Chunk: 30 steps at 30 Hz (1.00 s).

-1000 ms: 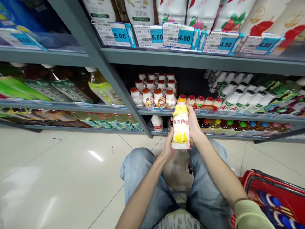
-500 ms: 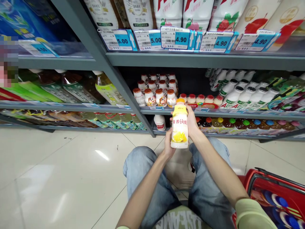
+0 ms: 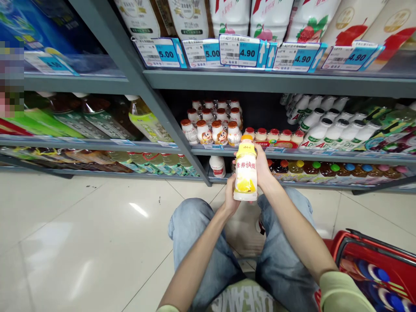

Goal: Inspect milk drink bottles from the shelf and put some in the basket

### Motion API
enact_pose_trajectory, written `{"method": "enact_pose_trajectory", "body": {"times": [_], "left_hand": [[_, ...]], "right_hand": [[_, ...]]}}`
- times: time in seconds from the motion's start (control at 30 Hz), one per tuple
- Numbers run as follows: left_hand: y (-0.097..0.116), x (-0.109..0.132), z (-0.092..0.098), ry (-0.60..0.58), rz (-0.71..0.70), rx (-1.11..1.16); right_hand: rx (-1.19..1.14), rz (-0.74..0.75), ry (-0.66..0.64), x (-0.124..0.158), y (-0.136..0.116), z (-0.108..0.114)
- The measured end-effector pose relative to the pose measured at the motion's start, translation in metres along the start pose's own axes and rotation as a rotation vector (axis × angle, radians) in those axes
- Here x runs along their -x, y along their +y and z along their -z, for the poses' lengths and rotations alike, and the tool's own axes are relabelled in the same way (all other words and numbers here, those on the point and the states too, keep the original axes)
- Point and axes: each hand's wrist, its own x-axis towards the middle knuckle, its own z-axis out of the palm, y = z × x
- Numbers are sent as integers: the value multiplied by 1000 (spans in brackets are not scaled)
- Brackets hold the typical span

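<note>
A drink bottle (image 3: 246,171) with an orange cap, yellow neck and white label with red characters is held upright-looking over the gap between my knees. Around its lower left side, my left hand (image 3: 230,195) is closed, with the fingers mostly hidden behind it. On the upper right side my right hand (image 3: 262,167) grips it, thumb near the neck. Just beyond the cap stand small red-capped bottles (image 3: 234,133) on the middle shelf. A white bottle (image 3: 217,167) sits on the bottom shelf, left of the held one.
Ahead are grey shelves (image 3: 276,81) of drinks with price tags (image 3: 242,51). White-capped bottles (image 3: 320,125) stand in rows at right. A red basket (image 3: 339,242) holding blue-capped items is by my right side. Tiled floor (image 3: 81,234) extends left.
Both hands keep hold of the bottle in nearly the same place. The view has shifted very slightly.
</note>
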Motion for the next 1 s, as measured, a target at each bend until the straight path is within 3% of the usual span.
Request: {"method": "enact_pose_trajectory", "body": {"times": [0.5, 1.0], "left_hand": [[3, 4, -2, -33, 19, 52], [0, 1, -4, 34, 11, 6]], "right_hand": [[-2, -21, 9, 2, -2, -4], [7, -18, 10, 1, -4, 0]]}}
